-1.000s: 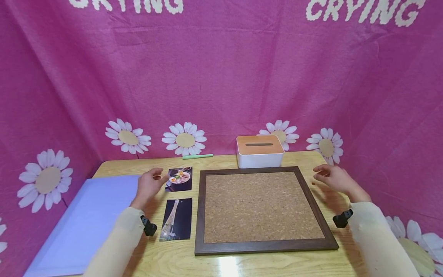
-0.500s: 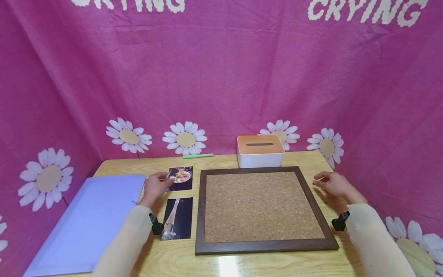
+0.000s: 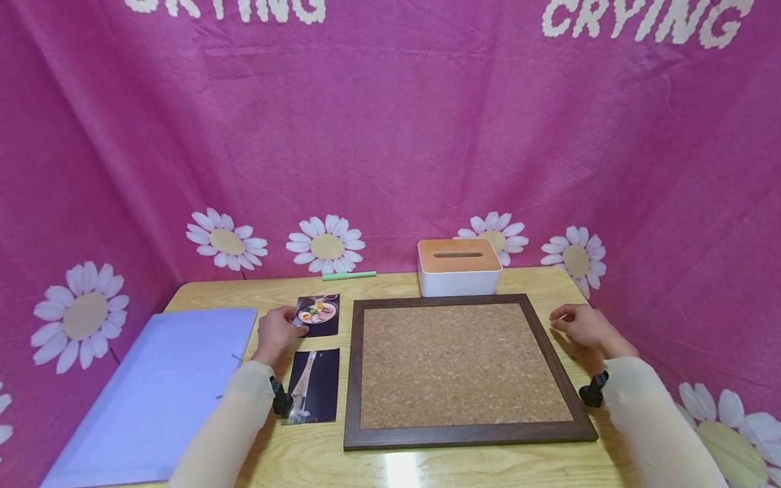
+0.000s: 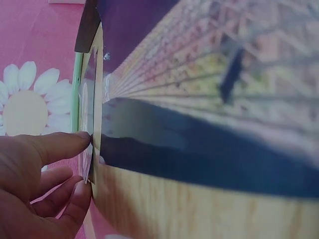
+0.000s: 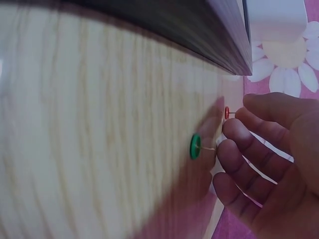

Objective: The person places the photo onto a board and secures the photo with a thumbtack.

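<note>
Far left on the tabletop (image 3: 518,462), a lavender panel (image 3: 152,393); then the left hand (image 3: 277,333), thumb and fingertips at the left edge of a ramen photo (image 3: 320,313), cannot tell whether pinching. Nearer, a tower photo (image 3: 320,390); farther back, a green pen (image 3: 349,276). Next, a dark-framed cork board (image 3: 457,366), tissue box (image 3: 459,272) behind. Beyond the frame's right side, a red thumbtack (image 5: 227,113) and green thumbtack (image 5: 195,146), just beside loosely bent fingers of the right hand (image 3: 586,327), narrow thumb gap.

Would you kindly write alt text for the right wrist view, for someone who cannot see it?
A right hand with loosely bent fingers is beside a red pin and a green pin on a wooden table. A dark frame crosses the top; pink cloth shows behind.
</note>
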### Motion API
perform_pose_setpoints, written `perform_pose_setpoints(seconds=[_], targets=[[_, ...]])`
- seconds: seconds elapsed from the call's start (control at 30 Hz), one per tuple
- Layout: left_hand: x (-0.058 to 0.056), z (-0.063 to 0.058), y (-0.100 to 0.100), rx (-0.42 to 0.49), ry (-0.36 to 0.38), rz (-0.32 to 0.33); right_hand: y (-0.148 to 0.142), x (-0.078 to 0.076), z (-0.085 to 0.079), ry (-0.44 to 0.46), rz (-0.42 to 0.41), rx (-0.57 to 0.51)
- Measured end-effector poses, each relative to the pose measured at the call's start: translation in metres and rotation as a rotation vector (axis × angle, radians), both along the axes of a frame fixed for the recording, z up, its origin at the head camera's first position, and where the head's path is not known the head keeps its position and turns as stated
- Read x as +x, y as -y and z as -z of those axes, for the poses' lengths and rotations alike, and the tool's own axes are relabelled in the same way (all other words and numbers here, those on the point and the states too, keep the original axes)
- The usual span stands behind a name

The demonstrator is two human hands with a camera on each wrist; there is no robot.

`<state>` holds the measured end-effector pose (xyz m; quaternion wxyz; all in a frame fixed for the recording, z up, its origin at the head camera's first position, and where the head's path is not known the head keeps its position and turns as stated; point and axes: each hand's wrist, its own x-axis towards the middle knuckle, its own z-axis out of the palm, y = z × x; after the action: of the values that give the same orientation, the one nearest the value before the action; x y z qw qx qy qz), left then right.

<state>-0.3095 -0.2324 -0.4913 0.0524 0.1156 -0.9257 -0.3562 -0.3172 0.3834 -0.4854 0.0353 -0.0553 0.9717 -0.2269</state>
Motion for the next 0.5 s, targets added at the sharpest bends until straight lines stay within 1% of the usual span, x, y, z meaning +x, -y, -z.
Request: perform_pose_setpoints(seconds=[0.1,0.23,0.5], targets=[[-0.0004,0.0000,-0.0004,-0.018,-0.004,0.003,0.0003,-0.0009,0.0014,0.003,0.003,0.003],[0.0007,-0.0010,0.0004,-0.014,-0.013,0.008,0.0005,-0.0019,0.0020,0.007,0.001,0.008],[0.0028,-0.0065,0.0008,0.065,0.018,-0.010,0.0031,-0.0024,0.0031,-0.011,0.001,0.032]])
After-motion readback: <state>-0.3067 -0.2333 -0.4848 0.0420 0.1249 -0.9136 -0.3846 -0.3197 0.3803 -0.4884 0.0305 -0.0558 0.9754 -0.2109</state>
